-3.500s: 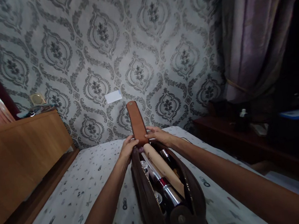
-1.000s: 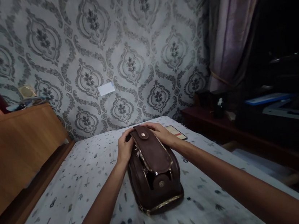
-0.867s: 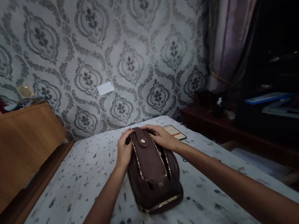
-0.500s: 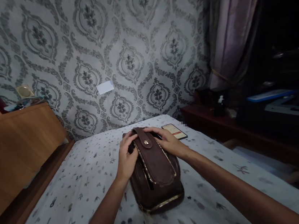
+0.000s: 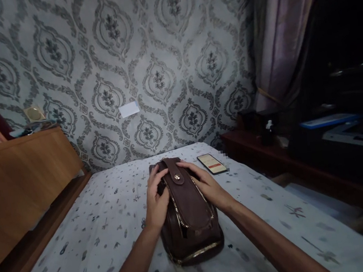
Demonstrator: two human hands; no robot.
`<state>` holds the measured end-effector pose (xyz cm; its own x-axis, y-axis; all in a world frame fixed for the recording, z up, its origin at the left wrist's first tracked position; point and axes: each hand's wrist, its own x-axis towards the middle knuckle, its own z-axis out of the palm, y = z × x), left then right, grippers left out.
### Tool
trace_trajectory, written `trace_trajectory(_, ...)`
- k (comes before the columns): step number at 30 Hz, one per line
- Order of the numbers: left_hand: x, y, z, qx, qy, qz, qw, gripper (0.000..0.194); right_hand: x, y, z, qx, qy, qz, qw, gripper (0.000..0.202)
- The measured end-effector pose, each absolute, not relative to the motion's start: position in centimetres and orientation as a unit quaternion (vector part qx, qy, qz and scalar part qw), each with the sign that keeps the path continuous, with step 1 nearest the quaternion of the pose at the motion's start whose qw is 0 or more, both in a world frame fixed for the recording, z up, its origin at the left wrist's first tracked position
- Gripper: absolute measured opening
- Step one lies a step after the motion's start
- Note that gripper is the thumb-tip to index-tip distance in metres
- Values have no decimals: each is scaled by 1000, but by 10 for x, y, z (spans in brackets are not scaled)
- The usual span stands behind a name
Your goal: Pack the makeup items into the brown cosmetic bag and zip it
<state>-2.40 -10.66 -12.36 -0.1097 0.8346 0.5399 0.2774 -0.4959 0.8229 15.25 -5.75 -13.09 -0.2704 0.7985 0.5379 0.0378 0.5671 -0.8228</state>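
Pressing down on the brown pouch (image 5: 188, 210) mid-bed (image 5: 83, 254), left hand (image 5: 156, 201) and right hand (image 5: 207, 185) lay flat, fingers spread, gripping nothing, and its strap snap (image 5: 177, 177) could pop open if pressure slipped.

I am seeing a dark brown bag (image 5: 191, 214) with gold zips, lying on a white bed sheet (image 5: 91, 235) showing small dark prints, under grey damask wallpaper (image 5: 146, 61).

Home bedroom, bed (image 5: 81, 236) in patterned sheet, wooden headboard (image 5: 18, 182); damask wallpaper (image 5: 146, 61), drawn curtain (image 5: 281, 31)
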Motion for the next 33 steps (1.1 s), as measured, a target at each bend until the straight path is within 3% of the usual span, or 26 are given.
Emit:
trace_trajectory(13, -31, -121, -128, 663, 420, 572, 239, 41, 153, -63, -130, -299, -673, 411, 537, 47)
trace_trajectory(22, -41, -155, -137, 765, 406, 456, 205, 83, 155, -61, -132, -282, -689, 391, 540, 48)
trace_trajectory(29, -34, -150, -141, 766, 423, 457, 160, 79, 153, -65, -133, -269, -687, 412, 535, 45)
trace_trajectory(33, -41, -152, -143, 764, 383, 478, 205, 75, 154, -65, -133, -285, -671, 423, 538, 40)
